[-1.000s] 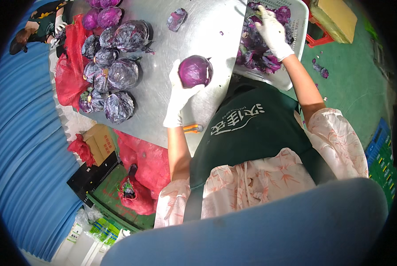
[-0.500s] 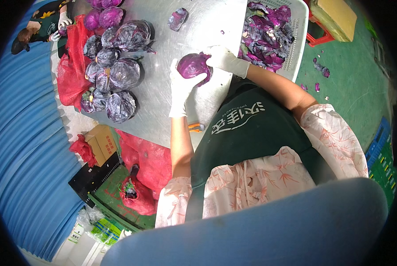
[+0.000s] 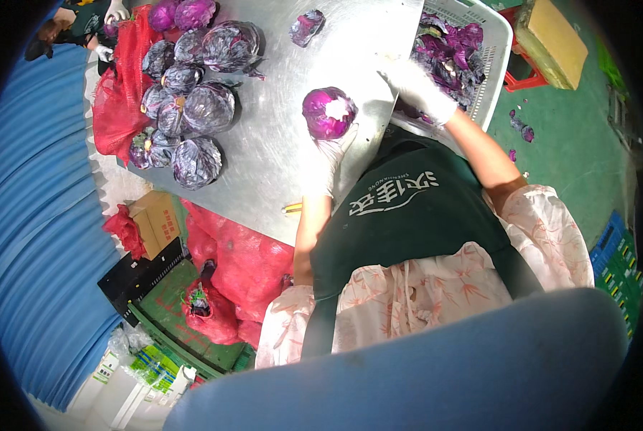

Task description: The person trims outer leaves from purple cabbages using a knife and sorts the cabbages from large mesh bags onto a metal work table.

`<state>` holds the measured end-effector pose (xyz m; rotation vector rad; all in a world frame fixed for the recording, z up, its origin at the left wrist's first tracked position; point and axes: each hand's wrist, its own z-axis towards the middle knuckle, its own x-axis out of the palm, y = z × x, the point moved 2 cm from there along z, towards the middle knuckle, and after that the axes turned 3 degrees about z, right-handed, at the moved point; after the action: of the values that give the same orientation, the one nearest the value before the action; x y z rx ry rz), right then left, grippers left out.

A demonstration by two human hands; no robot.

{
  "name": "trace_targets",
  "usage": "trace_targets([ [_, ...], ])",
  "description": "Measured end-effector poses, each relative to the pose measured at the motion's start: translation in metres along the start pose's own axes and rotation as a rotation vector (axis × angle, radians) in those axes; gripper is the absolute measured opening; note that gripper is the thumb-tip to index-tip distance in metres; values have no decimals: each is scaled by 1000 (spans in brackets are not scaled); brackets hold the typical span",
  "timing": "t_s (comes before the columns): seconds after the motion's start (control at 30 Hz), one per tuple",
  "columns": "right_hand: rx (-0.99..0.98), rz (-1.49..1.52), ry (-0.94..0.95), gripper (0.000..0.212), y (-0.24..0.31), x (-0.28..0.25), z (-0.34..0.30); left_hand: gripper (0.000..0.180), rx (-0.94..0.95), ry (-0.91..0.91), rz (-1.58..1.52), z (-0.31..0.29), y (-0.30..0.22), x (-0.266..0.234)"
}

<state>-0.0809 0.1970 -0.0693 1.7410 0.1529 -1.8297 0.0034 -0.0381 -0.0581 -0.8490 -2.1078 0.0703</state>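
A peeled red cabbage (image 3: 327, 113), glossy purple with a pale cut stem facing up, rests in my left hand (image 3: 325, 161) over the metal table (image 3: 264, 165). The white-gloved fingers cup it from below and the near side. Apart from it, my right hand (image 3: 420, 92), also gloved, is over the table's right edge beside the crate. Glare and blur hide its fingers, so I cannot make out whether it holds anything. A yellow-handled tool (image 3: 292, 208) lies by my left forearm, partly hidden.
Several dark unpeeled cabbages (image 3: 210, 106) are grouped at the table's left, beside a red mesh bag (image 3: 124, 93). One loose leaf (image 3: 307, 27) lies farther back. A white crate (image 3: 497, 68) holds stripped leaves. Red sacks (image 3: 246, 266) stand below. Another person's gloved hand (image 3: 116, 11) shows far left.
My right hand has left the cabbage and moved right, toward the leaf crate. The cabbage has turned so its pale stem shows, and my left hand has shifted beneath it.
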Motion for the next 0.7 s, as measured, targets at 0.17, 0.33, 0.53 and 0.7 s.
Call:
trace_targets([
  [0.17,460,1527,342,21,49,13,7,106,458,-327,679,-3,-9,42],
  [0.33,214,1316,29,15,65,-33,14,117,697,-83,1577,-13,-38,58],
  [0.53,-265,-169,-89,13,55,13,-3,100,706,-381,1717,9,-51,60],
  [0.7,-192,-162,-160,13,57,-4,-3,95,628,-346,1688,24,-49,75],
])
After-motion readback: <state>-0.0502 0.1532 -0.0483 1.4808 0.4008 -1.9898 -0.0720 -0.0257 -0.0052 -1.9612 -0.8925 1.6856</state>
